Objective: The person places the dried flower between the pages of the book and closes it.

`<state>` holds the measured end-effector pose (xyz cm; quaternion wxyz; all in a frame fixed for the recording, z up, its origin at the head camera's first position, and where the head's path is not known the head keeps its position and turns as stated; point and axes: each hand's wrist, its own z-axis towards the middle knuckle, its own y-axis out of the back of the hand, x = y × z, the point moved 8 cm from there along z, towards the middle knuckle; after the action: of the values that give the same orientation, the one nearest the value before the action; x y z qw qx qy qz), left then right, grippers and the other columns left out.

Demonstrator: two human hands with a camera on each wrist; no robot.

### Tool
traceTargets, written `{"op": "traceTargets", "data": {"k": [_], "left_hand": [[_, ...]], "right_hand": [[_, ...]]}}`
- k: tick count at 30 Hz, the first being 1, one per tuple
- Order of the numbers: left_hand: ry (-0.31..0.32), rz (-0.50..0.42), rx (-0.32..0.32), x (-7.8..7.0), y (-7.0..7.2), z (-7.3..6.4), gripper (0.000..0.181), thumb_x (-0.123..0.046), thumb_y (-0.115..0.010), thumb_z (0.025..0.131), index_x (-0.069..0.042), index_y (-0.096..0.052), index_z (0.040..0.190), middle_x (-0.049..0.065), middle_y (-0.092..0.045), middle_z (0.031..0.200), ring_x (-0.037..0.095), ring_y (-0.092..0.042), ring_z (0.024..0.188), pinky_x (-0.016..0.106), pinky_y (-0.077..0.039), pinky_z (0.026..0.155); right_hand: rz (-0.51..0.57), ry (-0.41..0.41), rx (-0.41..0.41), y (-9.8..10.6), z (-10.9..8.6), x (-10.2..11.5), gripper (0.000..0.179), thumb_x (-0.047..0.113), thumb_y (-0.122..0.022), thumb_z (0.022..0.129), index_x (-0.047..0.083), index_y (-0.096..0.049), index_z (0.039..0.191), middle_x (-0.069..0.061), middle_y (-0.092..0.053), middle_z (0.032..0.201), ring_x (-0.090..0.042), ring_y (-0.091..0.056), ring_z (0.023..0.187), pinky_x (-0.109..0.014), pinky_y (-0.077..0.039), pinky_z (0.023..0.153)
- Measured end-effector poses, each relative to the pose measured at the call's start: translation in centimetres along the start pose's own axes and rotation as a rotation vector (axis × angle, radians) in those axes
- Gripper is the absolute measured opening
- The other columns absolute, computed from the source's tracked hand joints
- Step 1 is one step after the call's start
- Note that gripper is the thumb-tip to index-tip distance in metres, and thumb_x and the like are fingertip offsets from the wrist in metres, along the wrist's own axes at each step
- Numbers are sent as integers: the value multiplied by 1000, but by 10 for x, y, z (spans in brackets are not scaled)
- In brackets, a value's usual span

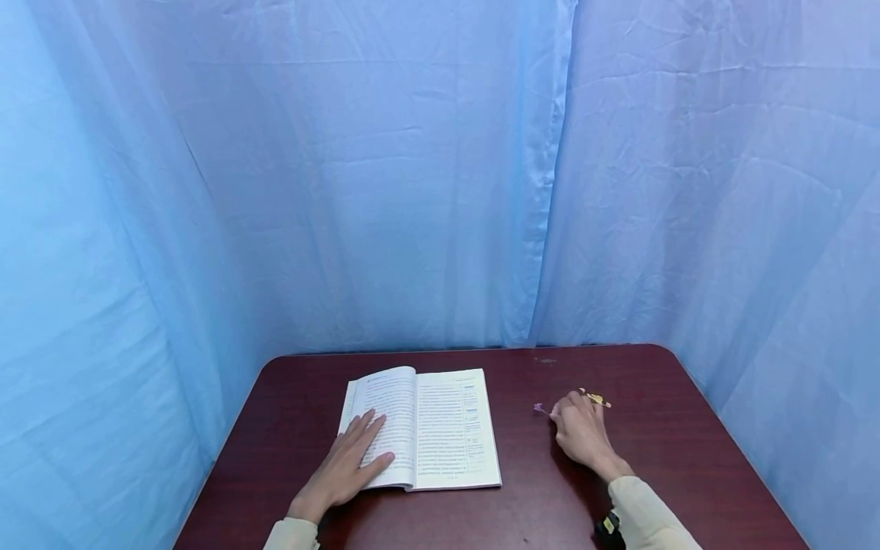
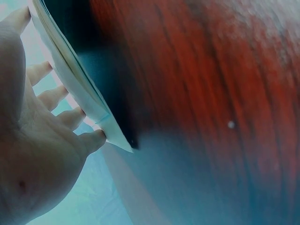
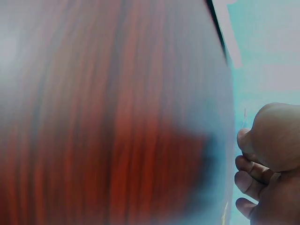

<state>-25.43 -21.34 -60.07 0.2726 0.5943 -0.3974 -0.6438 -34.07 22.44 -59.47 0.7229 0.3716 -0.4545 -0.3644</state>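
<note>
An open book (image 1: 450, 435) lies on the dark red table, printed text on both pages. My left hand (image 1: 347, 462) rests on its left page with the fingers spread; in the left wrist view the fingertips (image 2: 96, 139) touch the book's edge. To the right of the book, my right hand (image 1: 580, 431) pinches a small thin purple item (image 1: 539, 409) between thumb and fingertips. Its exact kind is too small to tell. Just past the right hand's knuckles lies a small yellow item (image 1: 596, 399), partly hidden by the fingers.
The wood-grain table (image 1: 543, 504) has rounded far corners. Blue curtains (image 1: 385, 191) hang close behind it and along both sides. A black device with a yellow mark (image 1: 609, 525) sits at the right wrist.
</note>
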Motion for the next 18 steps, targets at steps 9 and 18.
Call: {"op": "traceTargets", "data": {"k": [9,18], "left_hand": [[-5,0,-7,-1,1,0,81,-59,-62,111,-16,-42,176,15,-30,188,48,-24,175,81,-24,135],[-9,-3,-16,0,-1,0,81,-59,-62,111,-15,-42,176,15,-31,188,47,-25,175,81,-25,135]], "right_hand": [[106,-10,73,-13,10,38,20,8,-69,110,11,-71,91,-5,-67,105,-26,-56,97,-51,-41,93],[155,-18,92,-30,18,74,19,10,-69,111,11,-71,92,-4,-67,106,-24,-56,99,-50,-42,96]]}}
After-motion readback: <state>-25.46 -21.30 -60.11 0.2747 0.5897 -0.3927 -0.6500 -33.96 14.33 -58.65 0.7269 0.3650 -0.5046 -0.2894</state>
